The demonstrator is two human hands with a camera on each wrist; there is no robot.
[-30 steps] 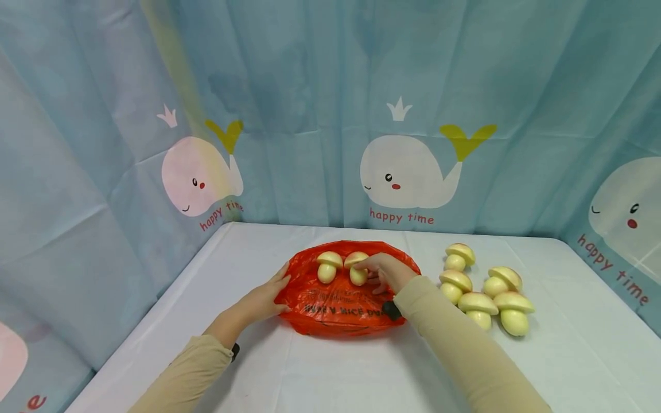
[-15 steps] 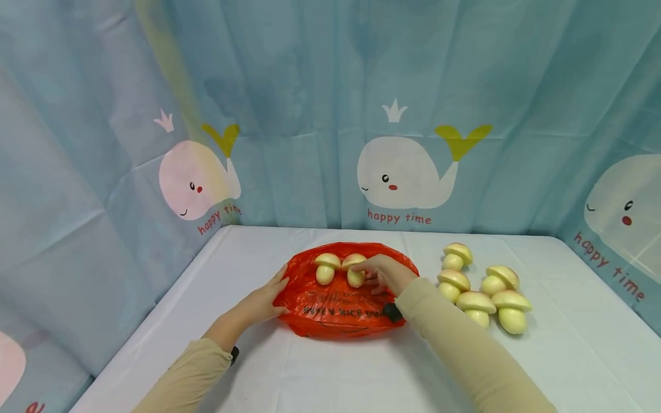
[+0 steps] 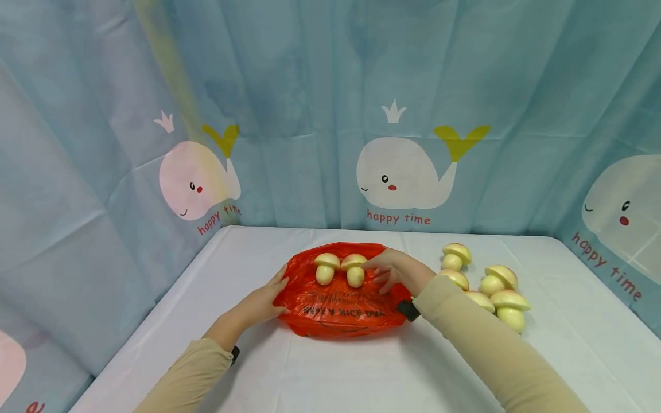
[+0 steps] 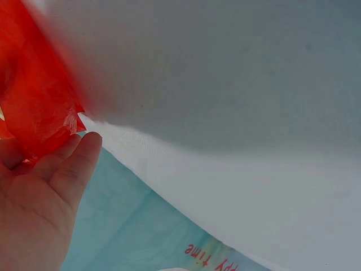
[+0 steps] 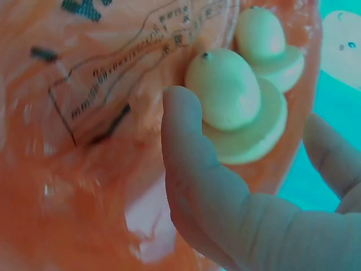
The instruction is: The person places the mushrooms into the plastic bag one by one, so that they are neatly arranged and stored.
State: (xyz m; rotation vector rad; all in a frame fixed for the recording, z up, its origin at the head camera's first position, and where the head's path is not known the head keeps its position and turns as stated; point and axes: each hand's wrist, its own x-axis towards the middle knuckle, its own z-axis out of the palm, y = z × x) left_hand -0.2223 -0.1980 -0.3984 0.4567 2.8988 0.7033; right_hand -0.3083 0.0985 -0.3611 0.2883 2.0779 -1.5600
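Observation:
A red plastic bag (image 3: 341,327) with dark printing lies spread on the table. Two pale yellow toy mushrooms sit side by side on it: the left mushroom (image 3: 325,274) and the right mushroom (image 3: 355,275). My right hand (image 3: 395,268) hovers just right of the right mushroom. In the right wrist view, thumb and fingers are spread apart, and the near mushroom (image 5: 225,93) is beside a fingertip without being gripped. My left hand (image 3: 263,299) rests against the bag's left edge. Its fingers look extended along the red plastic (image 4: 42,96) in the left wrist view.
Several more toy mushrooms (image 3: 510,307) stand in a group on the white table (image 3: 320,378) to the right, partly covered by the right sleeve (image 3: 480,327). A pale blue curtain (image 3: 304,172) with whale prints hangs behind the table.
My right hand has let go of the right mushroom and drawn slightly to the right, its fingers loosened. That mushroom stays on the bag. My left hand keeps its place.

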